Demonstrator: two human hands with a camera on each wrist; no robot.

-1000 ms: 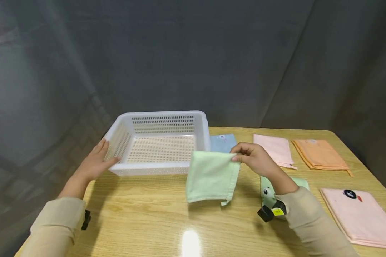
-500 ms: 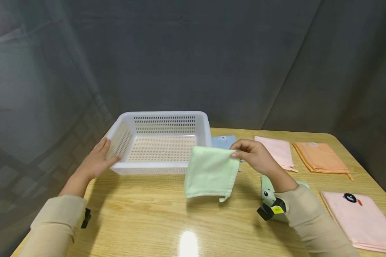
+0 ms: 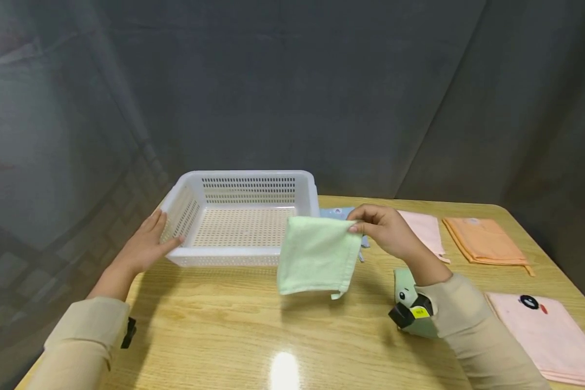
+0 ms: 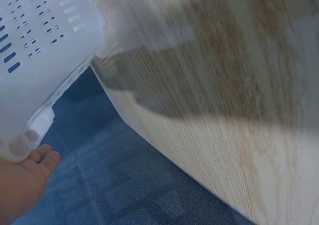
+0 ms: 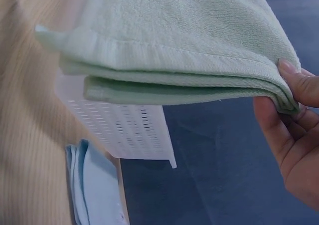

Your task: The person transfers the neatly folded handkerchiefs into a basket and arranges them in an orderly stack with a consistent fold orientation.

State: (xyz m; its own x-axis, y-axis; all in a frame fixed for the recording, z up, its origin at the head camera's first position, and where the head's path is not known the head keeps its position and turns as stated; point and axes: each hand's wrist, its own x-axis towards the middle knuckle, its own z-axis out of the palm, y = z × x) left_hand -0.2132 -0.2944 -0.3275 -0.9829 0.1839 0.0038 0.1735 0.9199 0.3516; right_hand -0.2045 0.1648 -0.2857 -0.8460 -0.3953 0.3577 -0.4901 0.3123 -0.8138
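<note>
My right hand [image 3: 382,230] pinches one corner of a folded light green towel [image 3: 317,254] between thumb and fingers. The towel hangs above the table, in front of the right end of a white plastic basket [image 3: 241,252]. Several folded layers and a small loop at its edge show in the right wrist view. At the basket's left end, my left hand [image 3: 148,244] lies against the rim with fingers extended and thumb spread to the front corner. In the left wrist view, fingertips [image 4: 47,157] are right at the underside of the basket's rim.
A folded blue towel [image 5: 99,185] lies right of the basket, partly hidden. Further right lie a pink towel [image 3: 426,230], an orange towel [image 3: 485,241] and a larger pink towel [image 3: 546,333]. Another green towel [image 3: 404,287] lies under my right forearm. A dark curtain [image 3: 292,97] hangs behind.
My right hand has moved the green towel slightly up and left, toward the basket. My left hand has stayed at the basket's rim.
</note>
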